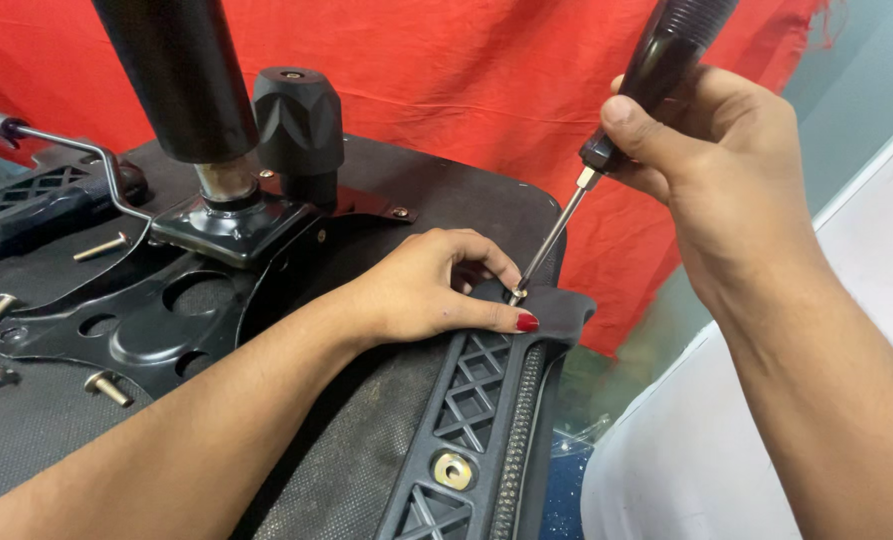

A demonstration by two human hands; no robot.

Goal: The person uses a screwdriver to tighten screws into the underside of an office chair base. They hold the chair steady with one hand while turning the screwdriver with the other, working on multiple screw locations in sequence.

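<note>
Fingers, right hand (726, 150): curled tight around the black ribbed handle of a screwdriver (616, 130), thumb pressed along the grip; shaft slants down and left, its tip set on a small screw (515, 297).

Fingers, left hand (436, 285): bent loosely, gripping nothing; fingertips rest beside the screw, thumb with a red nail lying flat along the top end of the armrest bracket (486, 400).

Armrest bracket: black plastic, lattice pattern, ridged strip along its right side, one brass washer hole near its lower part. Lies at the right edge of the seat underside (366, 450).

Seat underside: dark, fine woven cover, facing up.

Metal plate (156, 310): black, with round cut-outs, at centre left of the seat.

Column (181, 80): black tube rising from the plate. Just beside it, a black knob (298, 120).

Lever (66, 150): thin grey rod at far left.

Loose bolts (101, 247): brass-coloured, several, scattered on the left part of the seat.

Second armrest piece (26, 200): black lattice, far left.

Backdrop: red cloth (486, 70) behind; pale surface (866, 260) at right. No labels or packages legible.
</note>
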